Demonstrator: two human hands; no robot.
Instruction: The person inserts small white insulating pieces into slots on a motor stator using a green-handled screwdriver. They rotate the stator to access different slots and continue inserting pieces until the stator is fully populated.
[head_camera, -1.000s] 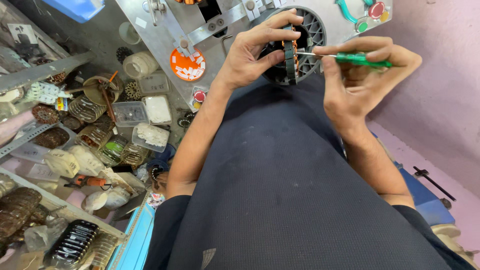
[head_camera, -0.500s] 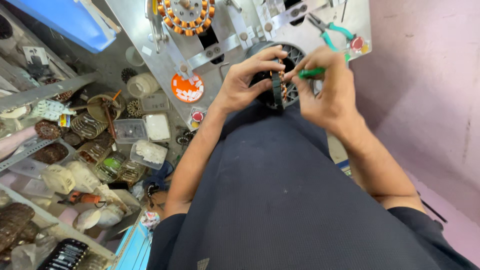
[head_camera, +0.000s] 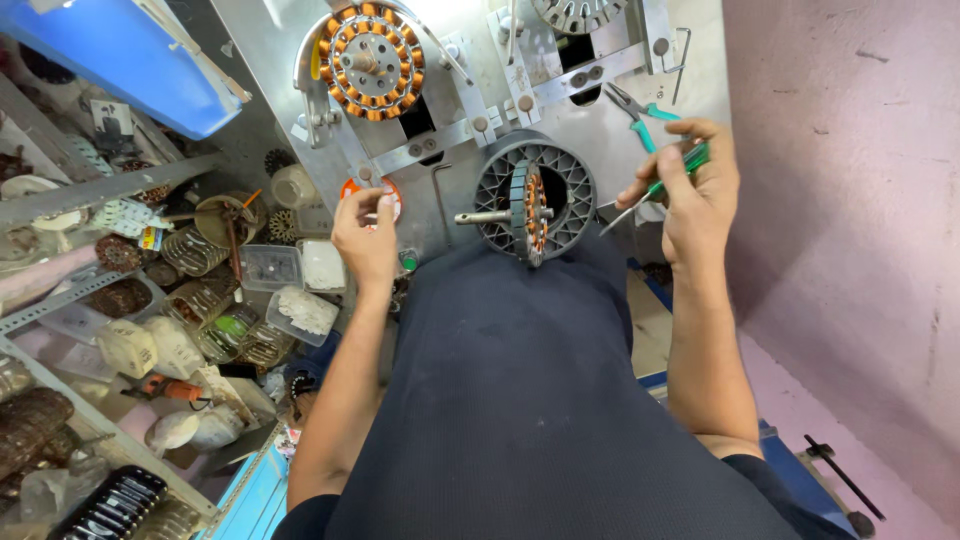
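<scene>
Gripped in the right hand (head_camera: 692, 195), a green-handled screwdriver (head_camera: 655, 188) angled toward the stator (head_camera: 530, 210), which stood on edge on its shaft against the lap, probably for access. Left of the stator, the left hand (head_camera: 366, 240) hovered with fingers loosely curled, empty. Beyond the stator, a copper-wound stator (head_camera: 372, 60) sat on the winding machine (head_camera: 470, 90).

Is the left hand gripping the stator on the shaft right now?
No, the left hand is off to the side, apart from the stator, which sits alone on its shaft.
</scene>
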